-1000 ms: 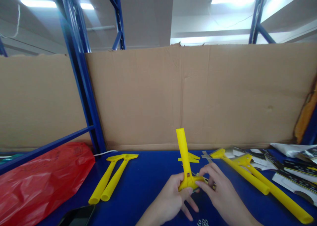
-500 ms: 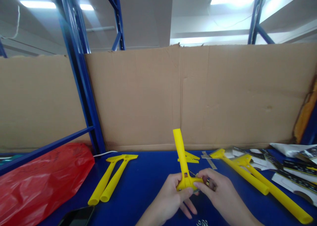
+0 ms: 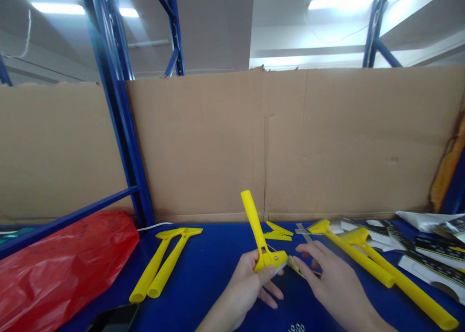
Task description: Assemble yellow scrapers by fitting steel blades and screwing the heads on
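Note:
A yellow scraper is held by its wide head in my left hand, its tubular handle pointing up and tilted left. A round screw shows on the head's right side, and a pale strip runs along its lower edge. Just right of the head, my right hand has its thumb and fingers apart. Beneath its fingers lies a thin yellowish item, partly hidden; whether the hand touches it is unclear. Behind the scraper are small yellow pieces on the blue table.
Two yellow scrapers lie left and two more right. A red bag and a dark phone are at the left. Small metal rings sit at the front edge. Printed cards lie far right. Cardboard stands behind.
The scraper has tilted further left in my left hand, and the screw on its head now shows. My right hand has moved off the head to the right, its fingers opening.

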The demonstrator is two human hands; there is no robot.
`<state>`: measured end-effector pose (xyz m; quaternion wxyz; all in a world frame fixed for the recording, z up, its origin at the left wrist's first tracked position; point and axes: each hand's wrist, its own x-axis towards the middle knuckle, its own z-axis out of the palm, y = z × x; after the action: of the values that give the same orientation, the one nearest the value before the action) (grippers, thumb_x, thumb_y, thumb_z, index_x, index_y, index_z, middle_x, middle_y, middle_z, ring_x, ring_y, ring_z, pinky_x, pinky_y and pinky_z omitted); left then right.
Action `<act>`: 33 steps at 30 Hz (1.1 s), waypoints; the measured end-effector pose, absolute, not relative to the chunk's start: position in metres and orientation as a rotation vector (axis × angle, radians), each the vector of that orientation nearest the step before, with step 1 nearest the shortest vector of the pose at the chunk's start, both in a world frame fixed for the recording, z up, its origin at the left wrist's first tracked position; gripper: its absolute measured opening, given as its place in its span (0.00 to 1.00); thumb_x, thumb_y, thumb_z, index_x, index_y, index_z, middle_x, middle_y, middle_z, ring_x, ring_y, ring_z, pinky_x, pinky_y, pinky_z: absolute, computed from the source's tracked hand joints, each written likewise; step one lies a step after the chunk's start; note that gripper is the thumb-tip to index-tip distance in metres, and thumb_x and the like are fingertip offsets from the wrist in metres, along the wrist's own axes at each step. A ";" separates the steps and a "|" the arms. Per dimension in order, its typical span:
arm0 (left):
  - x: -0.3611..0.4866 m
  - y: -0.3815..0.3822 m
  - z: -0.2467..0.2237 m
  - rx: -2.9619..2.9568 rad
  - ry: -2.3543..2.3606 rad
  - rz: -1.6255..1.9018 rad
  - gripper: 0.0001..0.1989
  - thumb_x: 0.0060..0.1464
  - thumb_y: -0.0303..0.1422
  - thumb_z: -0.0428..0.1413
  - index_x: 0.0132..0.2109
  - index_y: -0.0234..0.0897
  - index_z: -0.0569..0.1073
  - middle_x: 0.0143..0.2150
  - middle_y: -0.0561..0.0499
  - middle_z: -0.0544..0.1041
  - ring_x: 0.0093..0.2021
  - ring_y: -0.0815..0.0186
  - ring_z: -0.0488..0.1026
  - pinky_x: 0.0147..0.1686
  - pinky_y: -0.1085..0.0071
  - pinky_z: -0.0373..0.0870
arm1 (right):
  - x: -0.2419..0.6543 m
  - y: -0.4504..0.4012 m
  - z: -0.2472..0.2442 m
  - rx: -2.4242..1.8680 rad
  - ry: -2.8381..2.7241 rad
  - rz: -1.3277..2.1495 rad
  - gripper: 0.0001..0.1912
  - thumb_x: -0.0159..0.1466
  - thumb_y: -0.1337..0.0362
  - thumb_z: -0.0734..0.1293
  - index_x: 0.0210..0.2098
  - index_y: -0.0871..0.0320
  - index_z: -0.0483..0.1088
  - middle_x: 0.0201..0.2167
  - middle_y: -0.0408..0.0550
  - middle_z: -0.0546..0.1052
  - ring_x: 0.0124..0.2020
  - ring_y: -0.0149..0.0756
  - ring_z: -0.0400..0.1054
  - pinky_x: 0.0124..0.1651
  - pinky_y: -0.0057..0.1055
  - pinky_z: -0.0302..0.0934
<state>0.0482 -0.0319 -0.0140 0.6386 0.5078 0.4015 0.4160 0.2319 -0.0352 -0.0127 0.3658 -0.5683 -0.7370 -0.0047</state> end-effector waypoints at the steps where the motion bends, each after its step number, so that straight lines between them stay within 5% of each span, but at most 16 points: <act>1: 0.048 -0.031 -0.015 1.147 0.946 0.963 0.22 0.44 0.39 0.60 0.45 0.31 0.68 0.38 0.45 0.74 0.21 0.72 0.72 0.17 0.78 0.67 | 0.234 -0.035 -0.012 -1.492 -1.906 -0.080 0.09 0.60 0.58 0.62 0.35 0.52 0.72 0.35 0.48 0.76 0.35 0.42 0.72 0.36 0.36 0.67; 5: 0.045 -0.025 -0.018 1.095 1.061 1.021 0.17 0.49 0.33 0.57 0.46 0.31 0.67 0.40 0.44 0.74 0.22 0.72 0.72 0.17 0.78 0.68 | 0.240 -0.032 -0.012 -1.636 -2.069 -0.097 0.08 0.57 0.63 0.65 0.36 0.54 0.73 0.37 0.51 0.76 0.42 0.48 0.71 0.44 0.42 0.66; 11: 0.040 -0.016 -0.019 1.063 1.144 1.107 0.14 0.52 0.29 0.56 0.45 0.30 0.67 0.39 0.43 0.74 0.21 0.72 0.72 0.16 0.77 0.69 | 0.239 -0.035 -0.012 -1.839 -2.179 0.149 0.13 0.55 0.73 0.62 0.37 0.56 0.70 0.37 0.54 0.77 0.38 0.48 0.73 0.39 0.41 0.65; 18: 0.027 -0.004 -0.021 0.956 1.251 1.241 0.10 0.51 0.27 0.58 0.41 0.30 0.69 0.38 0.44 0.74 0.20 0.72 0.72 0.16 0.76 0.70 | 0.240 -0.032 -0.010 -1.559 -1.888 0.101 0.06 0.58 0.65 0.60 0.33 0.53 0.68 0.32 0.47 0.77 0.30 0.41 0.73 0.32 0.35 0.64; 24: 0.026 -0.002 -0.022 0.956 1.282 1.227 0.07 0.55 0.24 0.53 0.42 0.29 0.68 0.38 0.44 0.74 0.20 0.73 0.72 0.15 0.77 0.70 | 0.240 -0.032 -0.004 -1.254 -1.660 -0.040 0.08 0.62 0.59 0.60 0.37 0.53 0.68 0.34 0.47 0.75 0.35 0.39 0.71 0.36 0.33 0.66; 33: 0.029 -0.005 -0.019 0.994 1.285 1.178 0.07 0.56 0.24 0.51 0.44 0.29 0.67 0.38 0.45 0.73 0.20 0.74 0.71 0.15 0.77 0.70 | 0.230 -0.046 -0.003 -1.035 -1.794 0.079 0.05 0.63 0.62 0.61 0.37 0.52 0.68 0.35 0.47 0.73 0.33 0.35 0.71 0.30 0.27 0.67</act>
<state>0.0286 -0.0051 -0.0188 0.5374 0.4179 0.5398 0.4951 0.2296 -0.0456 -0.0031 0.5093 -0.4298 -0.7449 0.0330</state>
